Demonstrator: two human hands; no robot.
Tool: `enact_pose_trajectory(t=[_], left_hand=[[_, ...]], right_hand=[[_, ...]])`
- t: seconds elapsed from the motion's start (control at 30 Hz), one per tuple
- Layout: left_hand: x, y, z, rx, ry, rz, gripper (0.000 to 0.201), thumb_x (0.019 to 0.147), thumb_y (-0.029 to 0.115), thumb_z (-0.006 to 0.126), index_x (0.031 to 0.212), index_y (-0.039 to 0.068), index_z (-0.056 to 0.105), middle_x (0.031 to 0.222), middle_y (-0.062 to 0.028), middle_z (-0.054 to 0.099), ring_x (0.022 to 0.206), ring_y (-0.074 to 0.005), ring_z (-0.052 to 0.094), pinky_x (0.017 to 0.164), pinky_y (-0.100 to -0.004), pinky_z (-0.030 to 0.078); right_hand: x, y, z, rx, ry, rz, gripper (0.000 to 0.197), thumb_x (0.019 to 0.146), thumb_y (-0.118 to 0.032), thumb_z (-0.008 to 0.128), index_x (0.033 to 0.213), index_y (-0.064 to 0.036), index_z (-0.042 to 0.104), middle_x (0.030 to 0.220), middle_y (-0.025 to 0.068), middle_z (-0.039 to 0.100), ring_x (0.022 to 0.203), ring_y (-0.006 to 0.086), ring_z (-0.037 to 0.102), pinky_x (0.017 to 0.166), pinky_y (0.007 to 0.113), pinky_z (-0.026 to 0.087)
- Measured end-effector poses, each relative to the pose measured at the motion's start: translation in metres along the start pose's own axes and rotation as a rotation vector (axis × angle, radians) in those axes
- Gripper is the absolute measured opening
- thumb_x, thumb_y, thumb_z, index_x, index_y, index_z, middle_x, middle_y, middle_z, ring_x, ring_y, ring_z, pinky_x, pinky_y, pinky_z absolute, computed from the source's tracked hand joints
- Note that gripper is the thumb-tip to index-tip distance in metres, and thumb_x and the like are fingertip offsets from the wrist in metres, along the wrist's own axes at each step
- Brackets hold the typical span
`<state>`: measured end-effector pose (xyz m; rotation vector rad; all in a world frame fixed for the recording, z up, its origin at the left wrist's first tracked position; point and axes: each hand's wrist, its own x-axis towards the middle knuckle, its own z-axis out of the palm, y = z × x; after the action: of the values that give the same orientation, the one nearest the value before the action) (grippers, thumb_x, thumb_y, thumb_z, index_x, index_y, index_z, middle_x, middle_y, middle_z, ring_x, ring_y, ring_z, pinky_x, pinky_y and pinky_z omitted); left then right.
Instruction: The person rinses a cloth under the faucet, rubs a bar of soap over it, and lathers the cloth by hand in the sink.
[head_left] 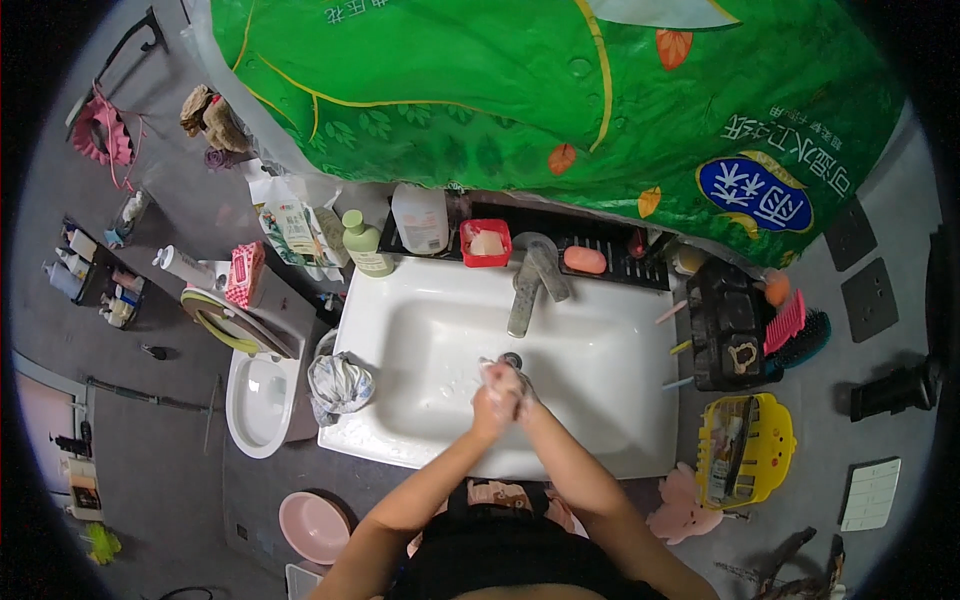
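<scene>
Over the white washbasin (620,420), my left hand (490,398) and my right hand (523,396) are pressed together, their fingers closed around each other. White foam covers both. Whether anything small lies between the palms is hidden. Just beyond them shows the dark drain (512,359), partly covered by my fingers. A grey tap (524,300) reaches toward me above the hands; no stream of water can be made out. Behind the basin, a pale soap bar (487,243) rests in a red dish (469,257), and a pink-orange soap bar (585,260) lies right of the tap.
A green bottle (364,243) and a whitish jug (420,218) stand at the back left. A crumpled cloth-like bundle (341,383) sits on the left rim. Right of the basin hang a black holder (722,330) and a yellow basket (775,450). A large green package (450,90) overhangs the back.
</scene>
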<state>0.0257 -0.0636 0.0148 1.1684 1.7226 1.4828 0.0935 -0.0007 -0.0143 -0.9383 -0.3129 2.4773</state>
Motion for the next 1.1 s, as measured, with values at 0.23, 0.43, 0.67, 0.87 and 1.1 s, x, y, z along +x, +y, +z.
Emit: enact_pose_trajectory(t=[0.23,0.43,0.67,0.87,1.1], left_hand=[[0.036,0.009,-0.008,0.629,0.069,0.15,0.025,0.071,0.032,0.056,0.065,0.008,0.058,0.058,-0.0157,0.056,0.053,-0.0336,0.055,0.048,-0.0418,0.044],[0.03,-0.004,0.016,0.575,-0.081,0.429,0.023,0.073,0.028,0.055,0.064,0.007,0.053,0.059,-0.0134,0.055,0.054,-0.0313,0.055,0.045,-0.0397,0.042],[0.067,-0.012,-0.043,0.464,-0.066,0.18,0.015,0.076,0.02,0.049,0.086,0.009,0.053,0.061,-0.0105,0.055,0.057,-0.0281,0.056,0.051,-0.0369,0.045],[0.069,-0.03,-0.061,0.075,-0.248,0.016,0.039,0.078,0.004,0.052,0.114,0.003,0.036,0.091,-0.0087,0.049,0.067,-0.0127,0.051,0.056,-0.0244,0.044],[0.058,-0.028,-0.038,0.022,-0.659,-0.017,0.061,0.075,0.023,0.067,0.123,0.001,0.038,0.112,-0.0125,0.05,0.088,-0.0204,0.054,0.076,-0.0288,0.045]], right_hand=[[-0.013,0.019,0.02,0.079,-0.274,-0.145,0.041,0.087,-0.041,0.041,0.11,-0.0088,0.051,0.11,0.004,0.055,0.101,0.0189,0.052,0.091,0.034,0.039],[-0.006,0.03,-0.003,0.047,-0.048,-0.417,0.05,0.084,-0.054,0.034,0.113,-0.015,0.044,0.093,0.0058,0.056,0.092,0.0219,0.055,0.079,0.039,0.045],[-0.036,-0.03,0.031,-0.337,0.597,-0.448,0.046,0.09,-0.045,0.034,0.07,-0.0071,0.05,0.067,0.0084,0.056,0.043,0.0191,0.048,0.041,0.029,0.041],[-0.046,-0.058,-0.024,-0.379,0.49,-0.452,0.053,0.09,-0.049,0.03,0.095,0.0004,0.049,0.092,0.0095,0.057,0.084,0.0196,0.057,0.079,0.032,0.044],[-0.044,-0.041,-0.008,-0.198,0.113,-0.199,0.061,0.088,-0.056,0.025,0.094,-0.0019,0.052,0.091,0.0119,0.059,0.081,0.0213,0.059,0.072,0.032,0.048]])
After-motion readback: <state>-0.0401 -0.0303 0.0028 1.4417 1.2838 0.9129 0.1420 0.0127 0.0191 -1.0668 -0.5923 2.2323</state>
